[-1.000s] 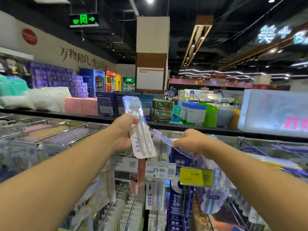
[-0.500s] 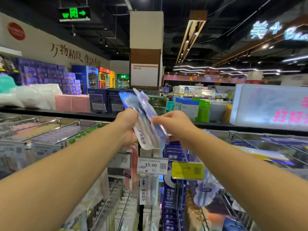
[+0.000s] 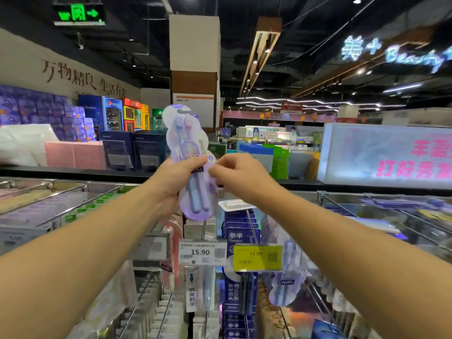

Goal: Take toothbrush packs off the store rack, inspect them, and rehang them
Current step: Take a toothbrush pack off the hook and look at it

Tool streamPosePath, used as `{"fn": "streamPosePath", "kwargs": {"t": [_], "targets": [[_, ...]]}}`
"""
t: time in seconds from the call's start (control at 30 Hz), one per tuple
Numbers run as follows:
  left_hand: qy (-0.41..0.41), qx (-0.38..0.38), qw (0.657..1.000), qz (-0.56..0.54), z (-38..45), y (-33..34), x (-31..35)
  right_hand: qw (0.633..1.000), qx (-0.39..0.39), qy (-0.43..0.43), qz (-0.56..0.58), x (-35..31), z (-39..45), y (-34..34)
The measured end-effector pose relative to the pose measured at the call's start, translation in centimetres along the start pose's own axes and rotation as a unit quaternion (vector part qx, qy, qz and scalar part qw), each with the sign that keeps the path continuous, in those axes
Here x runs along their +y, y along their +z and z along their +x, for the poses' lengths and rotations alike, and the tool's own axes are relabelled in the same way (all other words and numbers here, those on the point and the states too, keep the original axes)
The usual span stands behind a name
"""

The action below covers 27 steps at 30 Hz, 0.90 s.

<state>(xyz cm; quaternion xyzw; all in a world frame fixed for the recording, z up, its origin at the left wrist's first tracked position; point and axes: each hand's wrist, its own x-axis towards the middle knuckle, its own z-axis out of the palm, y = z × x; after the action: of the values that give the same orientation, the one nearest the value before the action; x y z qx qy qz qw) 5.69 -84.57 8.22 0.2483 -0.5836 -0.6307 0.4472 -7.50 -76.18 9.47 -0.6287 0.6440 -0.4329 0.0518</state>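
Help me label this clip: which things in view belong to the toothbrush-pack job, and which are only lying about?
Job:
- lilac toothbrush pack, held upright
- left hand gripping it
- right hand, fingers pinching its edge
- NVR pack hanging on the rack

Lying about:
- white price tag
- yellow price tag
- dark blue boxes
- exit sign

Lilac toothbrush pack (image 3: 188, 152) with blue and pink brushes; yellow price tag (image 3: 258, 257); white price tag (image 3: 202, 253).
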Motion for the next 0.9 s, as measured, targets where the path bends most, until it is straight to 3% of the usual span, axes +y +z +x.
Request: {"fn": "streamPosePath", "kwargs": {"t": [0.07, 0.13, 0.23, 0.3, 0.43, 0.6, 0.7, 0.77, 0.9], "targets": [[0.004, -0.010, 1.000, 0.025, 0.6, -0.6, 0.2, 0.998, 0.008, 0.014, -0.060, 1.6, 1.2, -1.6], [0.004, -0.020, 0.998, 0.054, 1.0, -0.9, 0.4, 0.980, -0.035, 0.034, -0.192, 3.8, 2.5, -2.9], [0.004, -0.041, 0.996, 0.080, 2.0, -1.3, 0.2, 0.902, -0.149, 0.067, -0.399, 7.7, 4.2, -3.7], [0.002, -0.048, 0.995, 0.090, 2.7, -1.5, -0.1, 0.863, -0.203, 0.070, -0.458, 9.8, 5.0, -3.6], [-0.004, -0.046, 0.995, 0.089, 3.6, -1.2, -0.6, 0.833, -0.259, 0.057, -0.486, 12.2, 6.0, -2.4], [-0.072, -0.042, 0.994, 0.066, 3.6, -0.7, -0.6, 0.823, -0.242, 0.016, -0.513, 12.4, 6.2, -1.2], [-0.090, 0.004, 0.994, 0.060, 3.3, -0.7, -0.3, 0.819, -0.203, -0.008, -0.537, 11.9, 6.1, -1.3], [-0.084, 0.033, 0.994, 0.053, 3.4, -1.2, -0.3, 0.840, -0.162, -0.006, -0.517, 11.3, 6.0, -1.6], [-0.090, 0.034, 0.994, 0.059, 3.2, -1.6, -0.1, 0.920, -0.020, -0.027, -0.390, 10.0, 5.8, -2.6]]}}
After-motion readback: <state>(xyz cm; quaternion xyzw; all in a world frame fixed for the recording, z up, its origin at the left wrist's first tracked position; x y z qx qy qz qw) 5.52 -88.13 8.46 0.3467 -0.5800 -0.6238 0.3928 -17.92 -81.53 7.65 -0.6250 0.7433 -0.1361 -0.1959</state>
